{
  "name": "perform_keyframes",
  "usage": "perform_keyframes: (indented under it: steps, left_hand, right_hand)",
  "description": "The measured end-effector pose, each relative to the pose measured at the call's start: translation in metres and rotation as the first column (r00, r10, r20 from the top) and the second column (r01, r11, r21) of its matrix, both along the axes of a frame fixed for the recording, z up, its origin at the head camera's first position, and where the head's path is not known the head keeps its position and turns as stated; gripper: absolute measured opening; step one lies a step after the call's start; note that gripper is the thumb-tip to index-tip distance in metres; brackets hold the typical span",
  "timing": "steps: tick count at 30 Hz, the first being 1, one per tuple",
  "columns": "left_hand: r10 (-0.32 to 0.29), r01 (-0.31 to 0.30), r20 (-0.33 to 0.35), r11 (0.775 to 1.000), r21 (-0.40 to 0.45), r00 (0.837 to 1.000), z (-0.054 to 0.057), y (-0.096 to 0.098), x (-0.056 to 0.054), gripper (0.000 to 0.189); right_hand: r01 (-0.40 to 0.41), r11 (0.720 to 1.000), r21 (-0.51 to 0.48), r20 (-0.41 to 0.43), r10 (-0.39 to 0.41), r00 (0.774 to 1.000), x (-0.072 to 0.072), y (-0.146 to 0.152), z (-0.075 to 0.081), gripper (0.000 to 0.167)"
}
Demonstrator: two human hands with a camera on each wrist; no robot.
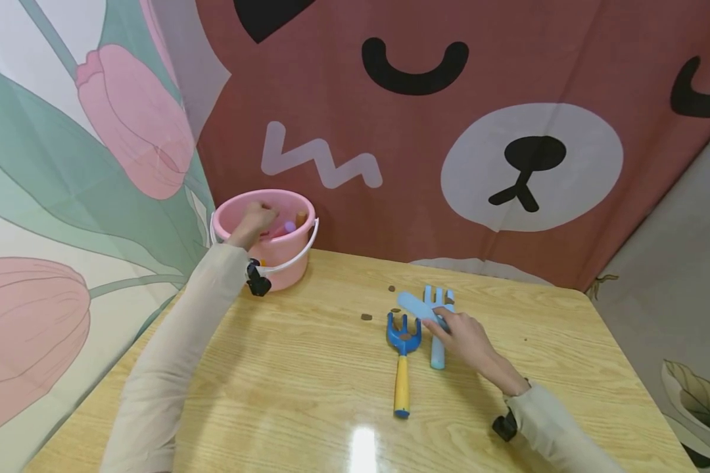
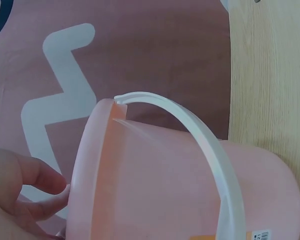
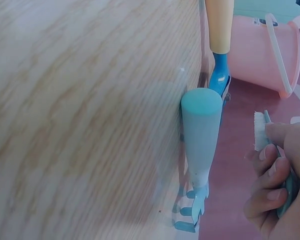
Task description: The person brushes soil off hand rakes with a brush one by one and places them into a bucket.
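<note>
My left hand (image 1: 259,219) reaches into the mouth of a pink bucket (image 1: 286,263) at the back left. The left wrist view shows curled fingers (image 2: 42,175) at the bucket's rim, their tips partly hidden by it. My right hand (image 1: 464,335) grips a light blue brush (image 1: 415,305), whose white bristles (image 3: 260,131) show in the right wrist view. Below the brush lies a light blue toy rake (image 1: 438,351), with its prongs pointing away. Just left of it is a toy fork (image 1: 402,381) with a blue head and yellow handle.
Inside the bucket are a purple-ended thing (image 1: 289,227) and a brown one (image 1: 301,219). Its white handle (image 1: 290,261) hangs down in front. Small brown bits (image 1: 366,316) lie scattered around the tools on the wooden table (image 1: 307,394). A printed curtain (image 1: 343,217) hangs behind.
</note>
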State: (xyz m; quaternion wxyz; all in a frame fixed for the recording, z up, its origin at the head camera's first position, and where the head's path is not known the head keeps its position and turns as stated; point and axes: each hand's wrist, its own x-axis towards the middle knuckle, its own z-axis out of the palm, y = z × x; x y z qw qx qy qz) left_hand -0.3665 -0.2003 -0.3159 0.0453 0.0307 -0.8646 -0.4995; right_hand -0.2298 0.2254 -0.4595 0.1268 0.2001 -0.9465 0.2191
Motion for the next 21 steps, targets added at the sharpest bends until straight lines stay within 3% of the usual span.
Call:
perform_keyframes:
  steps: [7,15,21]
  left_hand:
    - [-0.028,0.029,-0.035,1.0,0.006,0.999,0.003,0.002,0.005,0.033]
    - [-0.077,0.078,-0.012,0.996,0.041,0.997,0.007,0.004,0.012,0.028]
    - [-0.119,0.123,-0.058,0.991,0.061,0.991,0.008,0.009,0.019,0.029]
  right_hand:
    - [0.016,1.0,0.01,0.007,-0.016,1.0,0.001,0.002,0.001,0.044]
    - [0.035,0.999,0.026,0.015,-0.035,0.999,0.0,0.006,0.0,0.046]
    - [0.043,0.999,0.029,0.045,-0.044,0.998,0.001,0.009,0.001,0.046]
